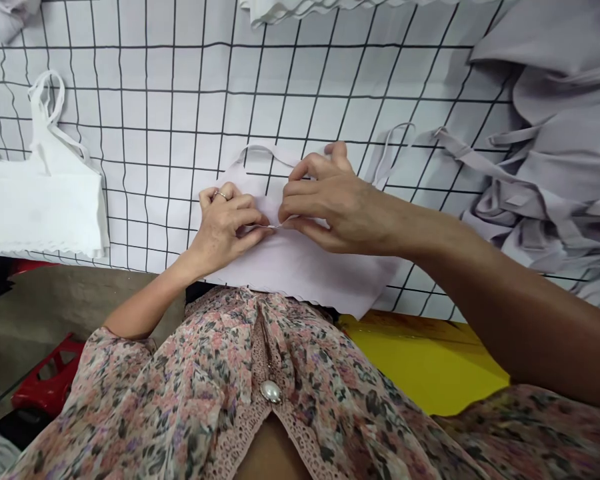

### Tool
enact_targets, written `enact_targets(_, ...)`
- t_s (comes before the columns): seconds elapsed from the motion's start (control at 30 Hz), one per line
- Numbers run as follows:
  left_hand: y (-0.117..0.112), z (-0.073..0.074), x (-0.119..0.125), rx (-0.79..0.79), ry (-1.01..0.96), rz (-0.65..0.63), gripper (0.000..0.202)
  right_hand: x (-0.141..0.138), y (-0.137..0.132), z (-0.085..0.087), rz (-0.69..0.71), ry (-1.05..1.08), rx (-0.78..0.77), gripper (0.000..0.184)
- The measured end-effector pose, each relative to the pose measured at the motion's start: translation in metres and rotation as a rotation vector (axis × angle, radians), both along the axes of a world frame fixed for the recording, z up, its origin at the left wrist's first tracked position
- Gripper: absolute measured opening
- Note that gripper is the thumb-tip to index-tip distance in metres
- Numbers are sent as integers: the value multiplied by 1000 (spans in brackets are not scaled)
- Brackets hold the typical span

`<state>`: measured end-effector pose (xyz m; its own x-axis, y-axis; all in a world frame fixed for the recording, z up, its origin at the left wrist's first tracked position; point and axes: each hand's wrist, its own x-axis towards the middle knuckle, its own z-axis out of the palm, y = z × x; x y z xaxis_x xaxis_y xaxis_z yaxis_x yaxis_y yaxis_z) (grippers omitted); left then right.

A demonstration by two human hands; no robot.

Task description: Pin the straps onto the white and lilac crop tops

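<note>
A pale lilac strap top lies on the checked cloth in front of me, its scalloped lower edge towards my body. My left hand wears a ring and pinches the fabric near the middle of the neckline. Just to its right, my right hand pinches the same place between thumb and finger, its little finger raised. A thin, light bit of fabric or thread shows between the two sets of fingertips; which it is I cannot tell. One thin strap loops above the hands, another to the right of my right wrist.
A white strap top lies on the checked cloth at left. Heaped grey-lilac strap garments fill the right side. White scalloped fabric lies at the far edge. Below the table are a red plastic stool and a yellow surface.
</note>
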<state>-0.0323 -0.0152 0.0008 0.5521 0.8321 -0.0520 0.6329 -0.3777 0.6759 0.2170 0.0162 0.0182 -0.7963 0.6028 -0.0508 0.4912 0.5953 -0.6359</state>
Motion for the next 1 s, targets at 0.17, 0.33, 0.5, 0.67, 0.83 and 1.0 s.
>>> enact_targets(0.17,1,0,-1,2,17,-18,20,-2,2,-1,28,51,-28,33)
enact_targets(0.33,2,-1,0,-13,31,-20,19,-2,5,-1,33,58,-29,32)
enact_targets(0.5,2,1,0,-22,18,-15,18,-1,3,-1,7,-15,-22,31)
enact_targets(0.67,2,2,1,-43,34,-24,17,-3,1,-3,-2,1,-4,31)
enact_targets(0.83,3,2,1,-48,51,-40,18,-8,0,-2,5,2,27,30)
enact_targets(1.0,4,1,0,-49,39,-52,20,-12,2,0,7,-3,72,36)
